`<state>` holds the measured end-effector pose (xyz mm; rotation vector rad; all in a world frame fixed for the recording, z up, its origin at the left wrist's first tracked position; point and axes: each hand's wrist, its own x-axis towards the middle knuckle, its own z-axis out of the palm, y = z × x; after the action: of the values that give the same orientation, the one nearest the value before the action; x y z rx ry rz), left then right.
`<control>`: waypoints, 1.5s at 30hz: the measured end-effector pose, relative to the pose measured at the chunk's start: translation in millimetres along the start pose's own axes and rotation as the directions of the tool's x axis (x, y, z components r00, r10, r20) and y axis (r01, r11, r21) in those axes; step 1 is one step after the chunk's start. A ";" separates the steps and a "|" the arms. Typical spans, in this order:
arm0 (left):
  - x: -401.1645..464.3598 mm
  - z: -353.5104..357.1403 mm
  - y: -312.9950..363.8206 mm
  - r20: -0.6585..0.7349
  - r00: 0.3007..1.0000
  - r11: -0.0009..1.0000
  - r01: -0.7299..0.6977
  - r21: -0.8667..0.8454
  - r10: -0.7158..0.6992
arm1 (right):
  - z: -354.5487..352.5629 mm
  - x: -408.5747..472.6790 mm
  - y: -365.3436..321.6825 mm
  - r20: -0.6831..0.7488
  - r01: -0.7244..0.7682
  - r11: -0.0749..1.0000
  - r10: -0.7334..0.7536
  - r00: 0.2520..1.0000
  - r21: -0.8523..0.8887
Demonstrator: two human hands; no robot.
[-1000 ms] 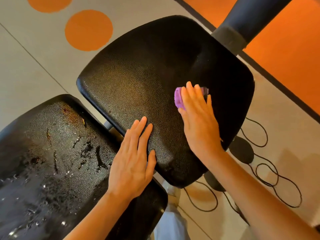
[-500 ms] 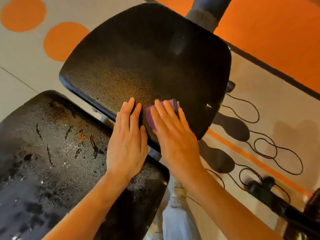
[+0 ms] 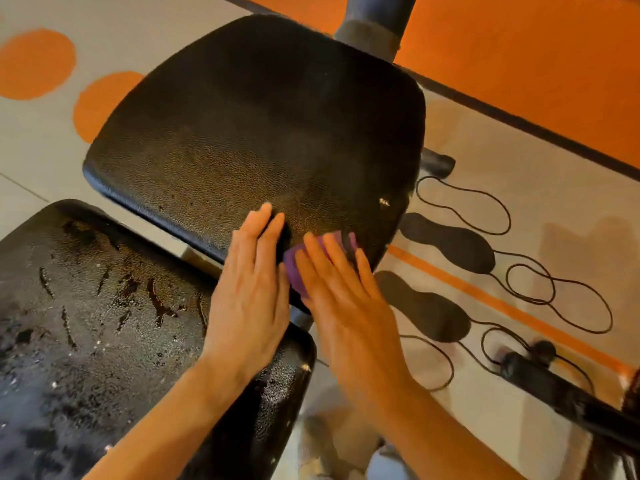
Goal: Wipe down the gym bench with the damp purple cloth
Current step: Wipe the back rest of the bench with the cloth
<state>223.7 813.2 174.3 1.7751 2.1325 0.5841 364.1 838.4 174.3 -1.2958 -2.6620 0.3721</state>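
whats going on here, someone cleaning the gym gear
Yes. A person is wiping a black gym bench. The right hand presses a purple cloth flat against the near edge of the upper pad, fingers straight. The left hand rests flat right beside it, spanning the gap onto the lower pad, which is worn, cracked and speckled with droplets. Black cords lie looped on the floor to the right.

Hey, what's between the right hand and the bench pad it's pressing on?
In the head view, the purple cloth lies flat under the right hand, between its fingers and the upper bench pad.
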 end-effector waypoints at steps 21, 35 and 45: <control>-1.9 16.3 20.1 0.070 0.997 0.991 -0.019 -0.130 0.029 | 10.1 67.9 61.6 -0.241 -0.244 0.898 0.345 0.907 0.366; 6.7 15.7 14.0 0.216 0.942 0.960 -0.224 -0.168 0.258 | 69.5 -16.1 -18.5 -0.447 0.177 0.538 0.426 0.787 0.824; 9.2 16.0 22.6 0.213 0.951 0.973 -0.204 -0.111 0.224 | 69.6 -12.2 -27.8 -0.362 0.102 0.405 0.643 0.675 0.909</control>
<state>248.9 827.5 171.7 1.9369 1.7526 0.4933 333.5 801.5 115.4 -1.1465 -1.1736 0.9574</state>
